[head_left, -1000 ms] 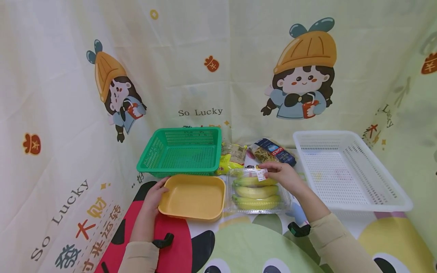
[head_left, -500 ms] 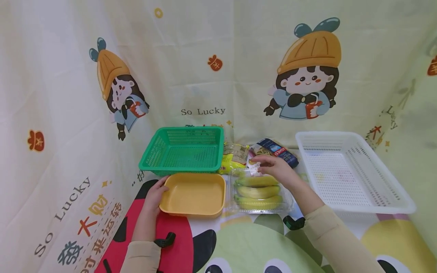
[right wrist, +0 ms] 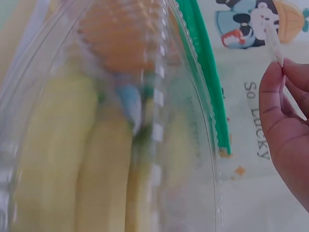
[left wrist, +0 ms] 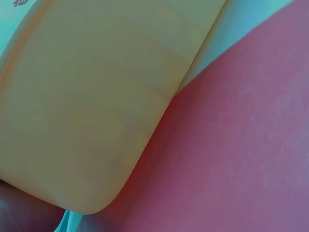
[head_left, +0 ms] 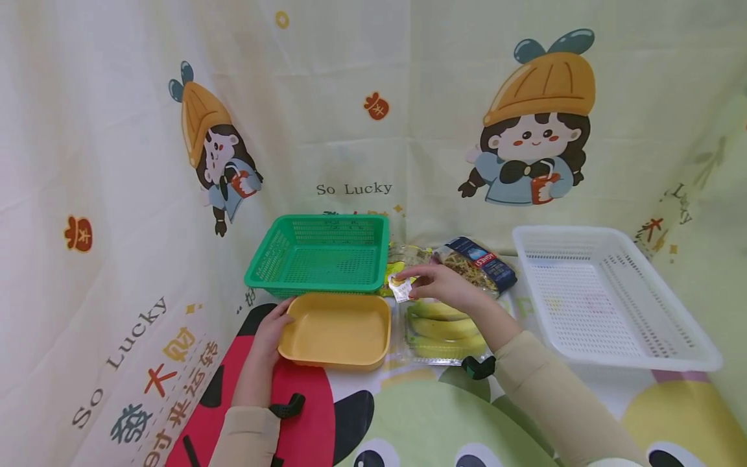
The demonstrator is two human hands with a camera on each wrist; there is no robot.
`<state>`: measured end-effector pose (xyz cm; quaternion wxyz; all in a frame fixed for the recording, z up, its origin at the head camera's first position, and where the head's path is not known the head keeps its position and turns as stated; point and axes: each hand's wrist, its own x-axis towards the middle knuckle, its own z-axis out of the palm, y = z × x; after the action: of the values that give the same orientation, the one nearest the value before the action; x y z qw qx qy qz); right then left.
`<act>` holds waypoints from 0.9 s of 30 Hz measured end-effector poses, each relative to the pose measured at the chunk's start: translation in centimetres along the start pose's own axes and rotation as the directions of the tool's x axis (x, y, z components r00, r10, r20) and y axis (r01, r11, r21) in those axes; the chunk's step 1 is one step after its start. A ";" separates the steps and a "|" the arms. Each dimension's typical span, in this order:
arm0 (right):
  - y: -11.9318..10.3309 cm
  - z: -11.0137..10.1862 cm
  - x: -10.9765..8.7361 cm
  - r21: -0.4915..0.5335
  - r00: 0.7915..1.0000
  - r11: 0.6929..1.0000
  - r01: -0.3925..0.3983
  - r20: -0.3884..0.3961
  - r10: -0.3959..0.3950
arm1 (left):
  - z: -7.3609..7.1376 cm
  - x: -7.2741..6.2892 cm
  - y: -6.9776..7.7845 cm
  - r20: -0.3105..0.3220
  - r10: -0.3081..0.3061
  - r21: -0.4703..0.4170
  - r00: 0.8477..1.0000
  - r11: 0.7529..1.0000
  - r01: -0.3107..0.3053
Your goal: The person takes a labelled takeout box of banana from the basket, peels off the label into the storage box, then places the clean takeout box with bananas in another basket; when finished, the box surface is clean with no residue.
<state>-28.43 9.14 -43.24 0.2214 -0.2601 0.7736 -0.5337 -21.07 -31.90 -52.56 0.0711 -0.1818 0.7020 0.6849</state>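
In the head view, a small white label (head_left: 401, 287) with print on it is pinched between the thumb and fingertips of my right hand (head_left: 443, 285). The right wrist view shows the label (right wrist: 273, 44) edge-on at the fingertips. Below that hand lies a clear plastic box (head_left: 404, 337) of bananas (head_left: 446, 329), partly covered by the forearm. My left hand (head_left: 273, 327) holds the left rim of a shallow yellow plastic tray (head_left: 335, 331), which has nothing in it. Close up, the tray (left wrist: 91, 106) fills much of the left wrist view.
A green basket (head_left: 318, 264) stands behind the yellow tray. At the back are a yellow snack bag (head_left: 394, 267) and a blue-labelled pasta bag (head_left: 475, 263). A large white basket (head_left: 589, 311) stands on the right. Printed cloth hangs behind.
My right hand has moved left with the label, from over the banana box towards the yellow tray's far right corner. The left hand stays on the tray's rim.
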 end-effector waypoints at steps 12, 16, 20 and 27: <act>-1.9 3.8 3.6 -0.095 0.996 0.995 -0.034 0.075 0.041 | -0.2 0.4 -0.5 -0.005 0.013 -0.001 1.000 1.000 -0.013; -2.3 5.3 4.7 -0.119 0.991 0.992 -0.032 0.125 0.047 | -0.2 0.2 -0.3 0.005 0.009 -0.007 1.000 1.000 -0.009; -2.1 7.0 5.9 -0.109 0.981 0.993 -0.053 0.180 0.073 | 0.0 -0.5 0.6 0.019 -0.003 -0.045 1.000 0.999 0.004; -1.6 9.2 7.5 -0.139 0.970 0.987 -0.085 0.214 0.114 | 0.2 -1.0 1.3 0.018 -0.018 -0.062 1.000 0.998 0.019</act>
<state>-28.21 -2.70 -45.29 0.3155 -0.2925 0.7891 -0.4385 -20.65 -31.60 -50.98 0.0779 -0.1842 0.6779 0.7074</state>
